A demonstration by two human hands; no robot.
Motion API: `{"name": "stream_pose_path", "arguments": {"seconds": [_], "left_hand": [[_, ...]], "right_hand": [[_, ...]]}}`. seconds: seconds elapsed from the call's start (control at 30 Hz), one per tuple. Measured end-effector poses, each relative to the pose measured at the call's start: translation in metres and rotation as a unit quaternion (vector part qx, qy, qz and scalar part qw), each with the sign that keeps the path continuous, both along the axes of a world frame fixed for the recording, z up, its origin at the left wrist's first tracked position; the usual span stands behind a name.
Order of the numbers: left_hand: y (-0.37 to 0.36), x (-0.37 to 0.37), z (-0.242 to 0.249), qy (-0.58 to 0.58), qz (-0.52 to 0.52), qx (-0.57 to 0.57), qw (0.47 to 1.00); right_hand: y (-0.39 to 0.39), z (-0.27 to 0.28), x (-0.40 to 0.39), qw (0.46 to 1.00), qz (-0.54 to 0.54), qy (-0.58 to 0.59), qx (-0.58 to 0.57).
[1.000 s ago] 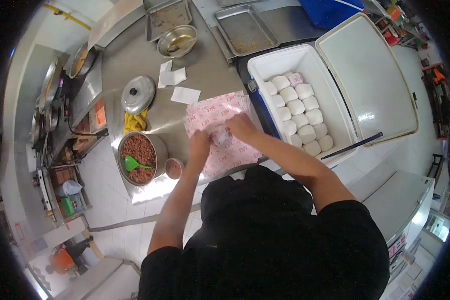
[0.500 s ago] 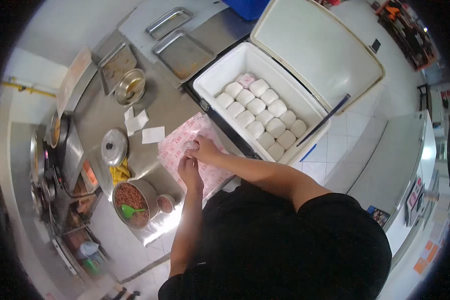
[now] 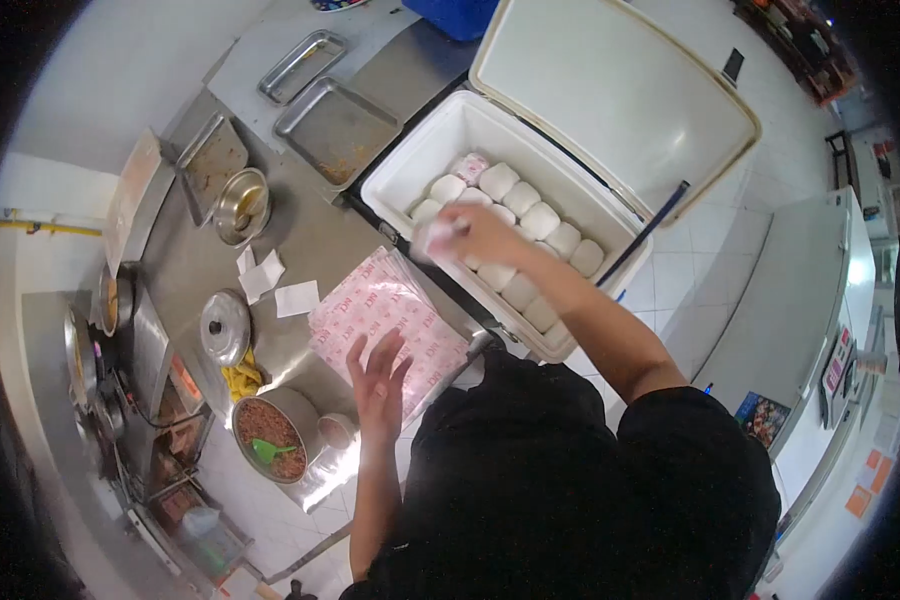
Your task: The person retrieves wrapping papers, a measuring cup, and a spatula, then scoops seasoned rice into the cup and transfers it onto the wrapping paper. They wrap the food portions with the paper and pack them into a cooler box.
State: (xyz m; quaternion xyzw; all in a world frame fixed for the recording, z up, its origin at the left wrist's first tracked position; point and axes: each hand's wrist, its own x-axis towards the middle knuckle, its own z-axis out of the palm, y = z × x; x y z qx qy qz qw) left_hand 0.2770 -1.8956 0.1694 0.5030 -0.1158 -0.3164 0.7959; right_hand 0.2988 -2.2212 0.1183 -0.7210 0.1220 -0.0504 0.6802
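My right hand (image 3: 487, 236), smeared by motion, is over the near edge of a white cooler box (image 3: 382, 190). Its fingers close on a small paper-wrapped bundle (image 3: 434, 240), pale with some pink. Inside the cooler sit rows of rounded white bundles (image 3: 538, 220), and a pink-printed bundle (image 3: 470, 168) lies in the far left corner. My left hand (image 3: 378, 385) hovers with fingers spread above a stack of pink-printed wrapping paper (image 3: 390, 305), holding nothing. Part of the cooler's contents is hidden behind my right hand and forearm.
The cooler's lid (image 3: 620, 90) stands open behind it. On the steel table are a pot of minced filling (image 3: 268, 425) with a green scoop (image 3: 270, 450), a small cup (image 3: 337, 430), a pot lid (image 3: 225, 328), a yellow cloth (image 3: 241, 377), a metal bowl (image 3: 240, 207) and trays (image 3: 335, 130).
My hands were together over the paper stack. My right hand has moved up and right to the cooler with the bundle; my left hand has let go and spread its fingers.
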Motion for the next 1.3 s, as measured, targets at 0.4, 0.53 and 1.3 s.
{"name": "stream_pose_path", "arguments": {"seconds": [0.4,0.53,1.3], "left_hand": [[0.153,-0.096,-0.074,-0.224,0.276,0.564,0.745],[0.182,-0.091,-0.138,-0.216,0.381,0.622,0.649],[0.071,0.031,-0.104,-0.450,0.047,0.566,0.689]], "right_hand": [[-0.049,-0.150,0.146,0.982,0.011,0.088,-0.166],[-0.037,-0.150,0.150,0.924,0.001,0.063,-0.376],[0.000,-0.078,0.073,0.947,-0.213,-0.105,-0.216]]}}
